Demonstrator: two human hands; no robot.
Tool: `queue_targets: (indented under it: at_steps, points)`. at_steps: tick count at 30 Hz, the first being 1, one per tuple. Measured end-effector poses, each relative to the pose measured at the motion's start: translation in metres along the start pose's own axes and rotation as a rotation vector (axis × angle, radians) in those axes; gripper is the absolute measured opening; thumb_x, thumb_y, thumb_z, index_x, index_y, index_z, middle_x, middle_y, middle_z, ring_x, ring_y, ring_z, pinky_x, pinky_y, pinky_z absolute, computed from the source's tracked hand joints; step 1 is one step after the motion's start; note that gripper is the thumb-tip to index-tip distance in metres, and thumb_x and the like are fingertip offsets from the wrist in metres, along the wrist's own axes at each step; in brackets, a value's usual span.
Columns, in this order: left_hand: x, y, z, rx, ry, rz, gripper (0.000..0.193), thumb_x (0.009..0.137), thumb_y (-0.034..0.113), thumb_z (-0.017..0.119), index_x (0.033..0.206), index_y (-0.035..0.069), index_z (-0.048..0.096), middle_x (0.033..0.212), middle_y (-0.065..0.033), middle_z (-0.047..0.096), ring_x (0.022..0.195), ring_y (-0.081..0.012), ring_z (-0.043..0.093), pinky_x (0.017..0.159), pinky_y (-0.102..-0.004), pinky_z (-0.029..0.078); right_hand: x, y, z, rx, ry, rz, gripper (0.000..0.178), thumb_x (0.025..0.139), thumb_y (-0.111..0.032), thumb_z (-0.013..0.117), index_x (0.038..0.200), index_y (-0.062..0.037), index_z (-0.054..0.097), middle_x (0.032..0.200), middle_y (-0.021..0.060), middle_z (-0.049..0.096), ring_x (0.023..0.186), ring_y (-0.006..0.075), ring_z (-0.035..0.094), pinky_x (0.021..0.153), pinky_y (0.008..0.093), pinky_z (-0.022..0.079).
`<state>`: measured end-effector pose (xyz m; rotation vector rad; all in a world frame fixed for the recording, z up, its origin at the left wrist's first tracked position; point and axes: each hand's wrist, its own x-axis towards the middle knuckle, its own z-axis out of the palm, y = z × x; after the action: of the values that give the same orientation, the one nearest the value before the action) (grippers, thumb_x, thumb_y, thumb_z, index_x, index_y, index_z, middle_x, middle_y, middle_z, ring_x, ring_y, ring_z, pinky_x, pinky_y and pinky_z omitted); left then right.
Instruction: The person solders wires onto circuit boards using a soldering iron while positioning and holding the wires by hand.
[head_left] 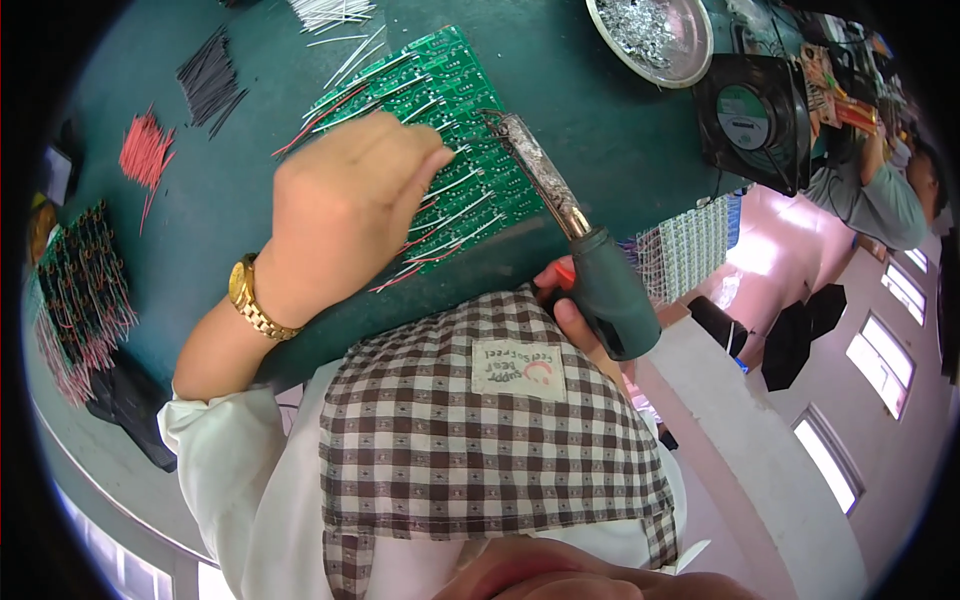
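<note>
A green circuit board panel lies on the bench with several white and red wires attached along its rows. My left hand is over the board, its thumb and forefinger pinched together. A thin white wire shows at those fingertips, its far end on the board. My right hand, partly hidden, is wrapped round the dark green handle of a soldering gun. Part of its red trigger shows by my fingers. The gun's crusted metal barrel slants up and left, and its tip sits over the board's right part.
Bundles of black wires, red wires and white wires lie at the far left. Wired boards are stacked at the left edge. A bowl of solder scraps and a black fan stand far right. Another person's arm is beyond.
</note>
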<state>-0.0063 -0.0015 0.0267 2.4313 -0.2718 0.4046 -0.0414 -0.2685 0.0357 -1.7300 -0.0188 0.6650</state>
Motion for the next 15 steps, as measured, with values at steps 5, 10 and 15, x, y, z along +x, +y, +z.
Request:
queue_targets:
  at_steps: [5,10,15]
  points:
    - [-0.004,0.004,0.003,-0.077,-0.135,-0.026,0.007,0.079,0.001,0.065,0.081,0.002,0.059,0.07,-0.0104,0.055,0.06,-0.0267,0.056,0.054,-0.0345,0.045,0.005,0.013,-0.005,-0.163,0.011,-0.19,0.024,0.078,-0.005,0.066,0.102,0.0,0.064,0.089,0.0108,0.068,0.078,0.0213,0.066,0.072,0.0305,0.053]
    - [-0.002,0.01,-0.008,-0.011,-0.207,-0.06,0.006,0.08,0.002,0.062,0.079,0.003,0.057,0.071,-0.0114,0.055,0.06,-0.0279,0.056,0.054,-0.0354,0.045,0.006,0.009,-0.003,-0.195,0.039,-0.2,0.023,0.078,-0.005,0.066,0.1,-0.0002,0.065,0.087,0.0102,0.069,0.078,0.0217,0.067,0.071,0.0304,0.052]
    - [-0.004,0.016,-0.009,-0.102,-0.245,-0.08,0.005,0.081,0.002,0.062,0.08,0.003,0.058,0.068,-0.0107,0.055,0.058,-0.0276,0.056,0.052,-0.0355,0.045,0.004,0.008,-0.006,0.091,0.127,-0.244,0.031,0.082,-0.009,0.064,0.112,-0.0004,0.058,0.095,0.0109,0.064,0.076,0.0174,0.061,0.069,0.0294,0.05]
